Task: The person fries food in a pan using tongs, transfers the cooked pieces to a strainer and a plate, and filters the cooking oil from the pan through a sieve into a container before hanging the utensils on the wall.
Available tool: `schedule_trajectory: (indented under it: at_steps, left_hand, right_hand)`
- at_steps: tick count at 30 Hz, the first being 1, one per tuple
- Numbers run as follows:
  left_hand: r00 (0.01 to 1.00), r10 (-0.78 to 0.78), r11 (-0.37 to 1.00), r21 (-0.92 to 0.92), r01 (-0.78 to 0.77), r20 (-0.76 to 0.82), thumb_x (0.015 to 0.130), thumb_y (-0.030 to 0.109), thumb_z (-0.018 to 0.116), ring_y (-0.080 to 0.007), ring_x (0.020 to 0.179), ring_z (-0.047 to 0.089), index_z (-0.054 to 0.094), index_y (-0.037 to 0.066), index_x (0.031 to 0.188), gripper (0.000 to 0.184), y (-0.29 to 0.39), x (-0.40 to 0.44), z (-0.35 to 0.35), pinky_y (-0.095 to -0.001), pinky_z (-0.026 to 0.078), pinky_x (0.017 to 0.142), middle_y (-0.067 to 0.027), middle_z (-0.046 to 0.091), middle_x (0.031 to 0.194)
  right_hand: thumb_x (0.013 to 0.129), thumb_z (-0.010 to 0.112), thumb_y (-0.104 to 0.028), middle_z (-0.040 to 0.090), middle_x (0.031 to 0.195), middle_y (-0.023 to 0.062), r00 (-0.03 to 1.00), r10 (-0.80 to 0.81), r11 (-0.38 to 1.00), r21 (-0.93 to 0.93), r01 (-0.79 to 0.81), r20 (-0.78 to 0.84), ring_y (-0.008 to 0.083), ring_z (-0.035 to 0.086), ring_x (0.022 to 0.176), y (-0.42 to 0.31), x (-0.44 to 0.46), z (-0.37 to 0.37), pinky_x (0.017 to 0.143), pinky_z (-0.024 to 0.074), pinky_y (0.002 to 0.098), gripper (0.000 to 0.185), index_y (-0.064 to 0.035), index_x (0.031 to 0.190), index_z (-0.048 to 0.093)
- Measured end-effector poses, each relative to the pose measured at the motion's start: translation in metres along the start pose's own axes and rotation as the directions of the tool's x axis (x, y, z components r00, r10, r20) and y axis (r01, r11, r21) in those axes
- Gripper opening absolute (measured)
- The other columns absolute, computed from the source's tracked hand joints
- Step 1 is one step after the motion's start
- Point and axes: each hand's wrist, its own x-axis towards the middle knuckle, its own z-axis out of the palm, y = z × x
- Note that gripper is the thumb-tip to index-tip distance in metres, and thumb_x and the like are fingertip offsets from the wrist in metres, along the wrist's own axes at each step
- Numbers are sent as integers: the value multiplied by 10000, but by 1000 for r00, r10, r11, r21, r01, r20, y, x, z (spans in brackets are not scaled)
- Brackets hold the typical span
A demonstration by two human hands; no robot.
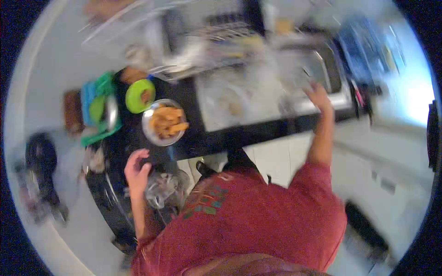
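Head: bowl (147, 129) near counter edge (198, 152).

Bowl (148, 130) is silvery w/ orange pcs (166, 120), dish (132, 97) lime-grn, counter (188, 99) blk, & shirt (271, 211) red w/ part-grn print (206, 210).

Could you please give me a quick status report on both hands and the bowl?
Left hand raised, apparently empty, near bowl of orange pieces. Right hand at sink, grip too blurred to tell. Nothing visibly blocking bowl.

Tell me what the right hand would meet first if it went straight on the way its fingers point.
Most likely the sink: the right hand points toward its basin. Blur leaves the depth between them unclear.
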Motion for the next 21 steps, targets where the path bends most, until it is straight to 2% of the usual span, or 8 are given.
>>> schedule_trajectory:
  at_steps: [1,4,5,8,14,16,18,21]
  left_hand:
    - [999,40,999,-14,-40,0,680,-25,614,-197,982,574,599,-16,1038,359,0,-7,-8,-328,441,915,-109,599,1083]
    - [993,87,996,-14,-89,-85,732,81,702,-180,941,589,624,9,1075,359,-5,-31,-30,-308,460,872,-87,632,1028]
    - [989,127,990,73,-122,-70,748,123,729,-173,923,592,627,27,1092,372,-9,-39,-42,-310,470,855,-83,633,1028]
    - [975,127,992,-1,-129,-181,759,95,704,-153,919,582,626,24,1075,334,-25,-70,-69,-314,463,856,-65,636,1002]
    - [898,123,987,-39,-153,-421,778,136,723,-129,869,584,636,35,1050,303,-80,-145,-149,-277,463,790,-46,637,957]
    - [849,62,978,-138,-157,-525,781,127,718,-126,855,584,638,33,1043,289,-100,-174,-168,-278,464,784,-44,638,951]
    - [820,-50,980,-185,-69,-571,780,92,707,-138,887,603,640,30,1047,282,-117,-206,-189,-302,486,825,-54,646,979]
    - [782,-115,962,-265,-67,-613,798,75,669,-149,951,607,634,18,1044,255,-145,-251,-215,-299,473,868,-61,649,1010]
  right_hand:
    - [852,631,-259,587,1208,167,990,-13,894,445,-51,140,268,562,1098,-65,-36,-49,968,418,366,441,16,1190,565]
    - [905,579,-253,647,989,81,975,-208,806,578,125,79,173,599,896,-183,-112,-106,836,466,316,312,2,1079,626]
    - [896,589,-321,645,972,108,883,-459,576,790,210,100,196,603,886,-167,-109,-91,827,480,348,371,18,1042,628]
    - [827,659,-411,626,1021,153,635,-772,197,949,246,-5,240,622,896,-286,-130,-83,805,490,367,523,16,1117,574]
    - [814,655,-385,611,1065,183,284,-956,186,903,387,75,296,621,962,-534,-150,-61,884,470,391,547,47,1132,548]
    - [853,609,-329,611,1078,171,338,-933,277,847,454,124,283,612,1001,-607,-165,-42,916,455,395,468,52,1121,558]
    - [894,563,-285,612,1091,152,88,-990,144,790,596,114,260,601,1030,-685,-186,-30,943,438,381,398,45,1118,571]
    - [926,517,-292,644,1062,88,100,-967,247,769,589,234,178,588,987,-771,-213,6,872,450,306,374,21,1118,589]
